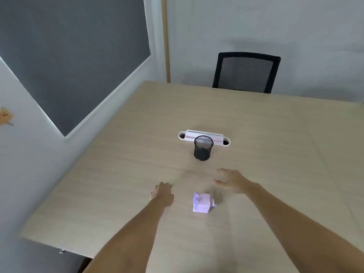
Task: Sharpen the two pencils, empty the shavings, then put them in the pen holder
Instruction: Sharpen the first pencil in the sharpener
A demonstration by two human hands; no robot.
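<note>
Wood table; boxy lilac sharpener btwn empty hands, blurred.

A pale wood-grain table carries a black mesh pen holder standing upright near its middle. Just behind the holder lies a white oblong tray. In front of the holder, nearer the viewer, sits a lilac sharpener.

lilac sharpener upright near black mesh holder.
</note>
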